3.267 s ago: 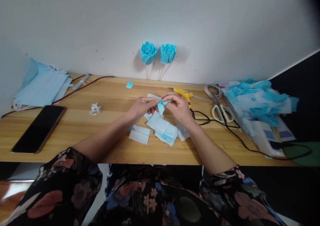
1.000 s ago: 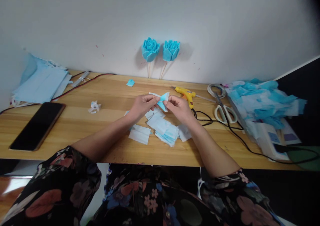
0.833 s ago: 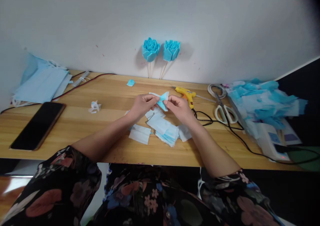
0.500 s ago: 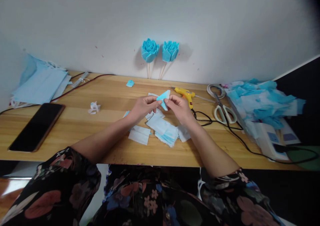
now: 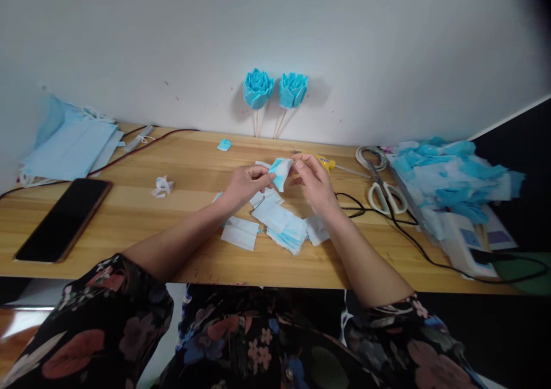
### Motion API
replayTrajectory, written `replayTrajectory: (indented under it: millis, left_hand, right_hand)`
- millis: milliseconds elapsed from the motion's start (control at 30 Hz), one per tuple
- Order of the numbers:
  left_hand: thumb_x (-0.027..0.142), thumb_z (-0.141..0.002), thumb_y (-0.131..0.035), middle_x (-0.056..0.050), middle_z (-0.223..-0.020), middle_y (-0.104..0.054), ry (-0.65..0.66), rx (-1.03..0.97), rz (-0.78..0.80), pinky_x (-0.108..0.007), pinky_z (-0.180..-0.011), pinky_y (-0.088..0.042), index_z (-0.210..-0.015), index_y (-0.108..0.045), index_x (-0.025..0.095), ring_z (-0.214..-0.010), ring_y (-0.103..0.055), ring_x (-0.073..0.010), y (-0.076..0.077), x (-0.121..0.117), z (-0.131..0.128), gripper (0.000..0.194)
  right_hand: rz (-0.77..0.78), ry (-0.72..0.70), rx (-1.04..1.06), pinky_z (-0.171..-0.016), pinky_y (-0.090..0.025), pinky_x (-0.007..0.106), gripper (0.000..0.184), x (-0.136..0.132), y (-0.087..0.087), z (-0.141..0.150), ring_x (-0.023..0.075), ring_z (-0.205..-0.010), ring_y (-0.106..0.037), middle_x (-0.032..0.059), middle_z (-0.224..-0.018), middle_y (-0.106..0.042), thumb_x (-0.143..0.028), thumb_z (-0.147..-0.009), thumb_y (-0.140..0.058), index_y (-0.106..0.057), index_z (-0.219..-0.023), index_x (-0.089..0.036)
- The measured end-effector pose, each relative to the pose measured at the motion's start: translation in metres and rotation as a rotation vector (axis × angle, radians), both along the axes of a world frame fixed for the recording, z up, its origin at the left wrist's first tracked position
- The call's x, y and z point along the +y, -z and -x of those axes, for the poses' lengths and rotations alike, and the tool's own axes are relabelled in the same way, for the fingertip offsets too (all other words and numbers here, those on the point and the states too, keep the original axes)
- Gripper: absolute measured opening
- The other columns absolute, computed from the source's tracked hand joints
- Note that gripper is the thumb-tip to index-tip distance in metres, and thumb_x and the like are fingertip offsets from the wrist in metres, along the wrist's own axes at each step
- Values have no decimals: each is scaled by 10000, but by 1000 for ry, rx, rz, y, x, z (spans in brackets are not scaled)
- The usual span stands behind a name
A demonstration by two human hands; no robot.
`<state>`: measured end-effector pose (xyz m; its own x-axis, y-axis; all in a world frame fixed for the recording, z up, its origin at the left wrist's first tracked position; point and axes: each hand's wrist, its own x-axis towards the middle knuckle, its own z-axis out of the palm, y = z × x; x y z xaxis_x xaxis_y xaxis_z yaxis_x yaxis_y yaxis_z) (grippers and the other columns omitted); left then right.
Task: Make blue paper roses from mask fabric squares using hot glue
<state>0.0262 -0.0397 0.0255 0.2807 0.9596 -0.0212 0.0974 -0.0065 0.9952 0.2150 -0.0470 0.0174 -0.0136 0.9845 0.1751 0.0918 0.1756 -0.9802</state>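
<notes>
As the left hand (image 5: pixel 248 183) pinches curled blue-and-white fabric (image 5: pixel 279 174) mid-frame, the right hand (image 5: pixel 316 183) hides its grip; apparent folding seemingly needs creasing next.

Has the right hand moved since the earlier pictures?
Yes: the right hand has shifted rightward, and it now hides more of the yellow glue gun.

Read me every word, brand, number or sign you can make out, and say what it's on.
No text is readable.
White device: any print on its panel is too small and blurred.
Yellow glue gun: any marking is too small; the right hand partly covers it.
</notes>
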Motion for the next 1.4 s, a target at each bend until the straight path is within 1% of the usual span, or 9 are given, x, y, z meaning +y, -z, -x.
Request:
replayTrajectory:
  millis: [100, 267, 467, 633, 933, 1133, 1233, 1300, 1400]
  left_hand:
    - [345, -814, -677, 2, -642, -647, 13, 16, -13, -213, -542, -363, -666, -645, 159, -543, -482, -73, -3, -2, 0, 240]
    - [288, -845, -645, 0, -617, -645, 104, 89, -30, -208, -546, -377, -653, -644, 159, -533, -490, -75, -4, -3, -1, 231]
    - [270, -831, -651, -3, -625, -659, 137, 66, -5, -203, -560, -410, -668, -643, 162, -539, -513, -75, -2, -2, -2, 195]
    - [336, -813, -689, -10, -634, -662, 171, -2, 17, -201, -545, -413, -680, -638, 161, -534, -510, -72, -3, -1, 0, 225]
    - [444, -819, -718, -14, -639, -663, 222, -46, 18, -205, -536, -409, -698, -637, 161, -538, -519, -72, -4, -1, 2, 319]
    - [549, -798, -732, -25, -629, -663, 210, -50, 14, -204, -516, -408, -668, -636, 168, -538, -523, -80, -3, 0, 1, 413]
    - [548, -799, -725, -25, -620, -660, 189, -54, 10, -208, -516, -405, -669, -646, 169, -533, -518, -82, -1, 0, 1, 408]
    - [515, -805, -716, -18, -613, -651, 158, -61, -4, -210, -519, -396, -657, -647, 168, -529, -507, -78, 0, 1, 1, 383]
    - [460, -812, -689, -8, -599, -629, 90, -65, -10, -213, -526, -383, -620, -629, 164, -527, -491, -73, -1, 0, 1, 357]
  right_hand:
    - [-59, 8, -53, -788, -536, 306, 343, 1, 2, -1, 191, -981, -633, 33, -992, -666, -559, -866, -662, -611, -1022, -258]
    - [-130, -86, -162, -974, -496, 369, 378, 0, -2, -1, 217, -1180, -625, 58, -1219, -695, -410, -866, -696, -629, -1211, -269]
    - [-233, -118, -275, -1022, -479, 414, 48, -2, -6, -2, 224, -1102, -656, 45, -1096, -732, -268, -850, -670, -700, -883, -250]
    - [-263, -133, -250, -1018, -479, 409, 122, -1, -5, -4, 215, -1101, -659, 43, -1103, -729, -147, -799, -632, -693, -830, -248]
    - [-220, -147, -234, -962, -502, 392, 97, -1, -6, -5, 209, -1067, -670, 41, -1092, -737, -160, -804, -622, -675, -808, -241]
    - [-225, -153, -244, -979, -500, 402, 98, -1, -5, -4, 207, -1071, -674, 37, -1075, -740, -164, -810, -617, -674, -804, -244]
    - [-217, -159, -253, -996, -496, 411, 101, -2, -5, -4, 213, -1082, -674, 37, -1076, -744, -181, -815, -602, -681, -806, -243]
    - [-186, -165, -222, -1010, -493, 412, 130, -2, -6, -4, 211, -1089, -676, 36, -1087, -747, -203, -837, -577, -697, -866, -245]
    - [-72, -170, -93, -996, -512, 397, 253, -2, -6, -5, 205, -1101, -675, 34, -1129, -744, -307, -894, -556, -685, -1108, -268]
